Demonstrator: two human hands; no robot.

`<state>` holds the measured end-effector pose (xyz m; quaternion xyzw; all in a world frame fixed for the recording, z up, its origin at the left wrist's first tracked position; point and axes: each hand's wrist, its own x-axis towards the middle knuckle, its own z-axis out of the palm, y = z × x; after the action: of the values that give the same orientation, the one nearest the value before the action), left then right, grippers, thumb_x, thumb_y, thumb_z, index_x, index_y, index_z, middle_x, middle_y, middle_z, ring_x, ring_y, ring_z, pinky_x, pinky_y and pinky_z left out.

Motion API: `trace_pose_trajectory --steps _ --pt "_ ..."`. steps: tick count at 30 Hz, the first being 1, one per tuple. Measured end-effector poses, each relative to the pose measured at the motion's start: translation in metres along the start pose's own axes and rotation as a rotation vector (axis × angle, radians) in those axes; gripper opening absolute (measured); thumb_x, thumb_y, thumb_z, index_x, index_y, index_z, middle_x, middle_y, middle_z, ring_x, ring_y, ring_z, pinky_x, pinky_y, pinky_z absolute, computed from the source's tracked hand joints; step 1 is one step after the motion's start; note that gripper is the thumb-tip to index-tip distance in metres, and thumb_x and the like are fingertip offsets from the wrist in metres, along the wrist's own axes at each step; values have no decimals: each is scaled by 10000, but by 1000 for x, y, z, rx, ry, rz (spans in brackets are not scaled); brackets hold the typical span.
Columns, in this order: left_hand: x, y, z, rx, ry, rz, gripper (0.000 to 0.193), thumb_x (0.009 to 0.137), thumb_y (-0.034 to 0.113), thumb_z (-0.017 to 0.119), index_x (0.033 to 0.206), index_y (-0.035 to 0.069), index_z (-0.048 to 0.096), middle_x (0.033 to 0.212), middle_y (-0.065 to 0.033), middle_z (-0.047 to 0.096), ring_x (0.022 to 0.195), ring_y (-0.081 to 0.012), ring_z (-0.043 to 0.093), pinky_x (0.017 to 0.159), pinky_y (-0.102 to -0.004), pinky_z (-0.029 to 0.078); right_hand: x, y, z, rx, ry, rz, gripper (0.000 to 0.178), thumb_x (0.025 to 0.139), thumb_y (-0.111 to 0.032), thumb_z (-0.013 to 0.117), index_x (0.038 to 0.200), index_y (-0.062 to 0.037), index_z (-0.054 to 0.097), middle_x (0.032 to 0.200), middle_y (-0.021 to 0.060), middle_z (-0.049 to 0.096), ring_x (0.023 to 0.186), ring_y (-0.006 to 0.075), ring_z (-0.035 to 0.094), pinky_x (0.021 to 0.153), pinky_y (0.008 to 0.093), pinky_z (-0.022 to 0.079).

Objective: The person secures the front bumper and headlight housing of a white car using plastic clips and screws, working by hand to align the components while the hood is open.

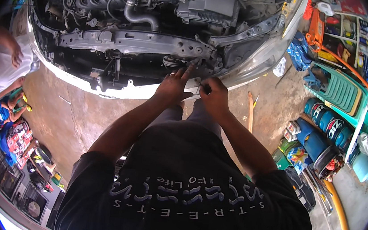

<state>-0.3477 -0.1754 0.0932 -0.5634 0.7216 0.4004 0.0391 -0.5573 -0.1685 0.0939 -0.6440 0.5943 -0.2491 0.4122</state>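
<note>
In front of me stands a car with its engine bay exposed and the front end stripped to a white bumper edge (144,92). My left hand (173,86) lies over this edge near the headlight corner, fingers stretched toward the dark opening behind it. Close beside it, my right hand (215,96) is closed, with thumb and fingers pinched at the bumper edge. Something small and dark shows at those fingertips, too small to name. Beyond both hands runs the grey metal crossmember (142,43). The headlight (259,62) sits to the right of my right hand.
A black air filter box (209,5) and a curved hose (140,18) fill the engine bay. At left is another person (8,60). Green plastic chairs (337,88), blue drums (311,139) and an orange metal frame (316,28) line the right. A wooden strip (250,111) lies on the floor.
</note>
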Motion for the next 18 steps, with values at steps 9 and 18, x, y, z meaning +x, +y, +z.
trace_pose_trajectory --steps 9,18 --pt "32 -29 12 -190 -53 50 1168 849 302 897 1757 289 164 1294 -250 738 1164 -473 716 982 -538 591 3 14 28 -251 -29 -143 224 840 -49 773 1020 -75 643 1018 159 662 884 412 706 729 515 589" --pt "33 -35 9 -281 -86 18 1123 847 297 896 1744 323 219 1280 -250 747 1174 -461 717 994 -533 587 12 12 32 -313 -65 -176 225 842 -100 794 999 -95 633 1003 138 652 856 389 716 718 512 610"
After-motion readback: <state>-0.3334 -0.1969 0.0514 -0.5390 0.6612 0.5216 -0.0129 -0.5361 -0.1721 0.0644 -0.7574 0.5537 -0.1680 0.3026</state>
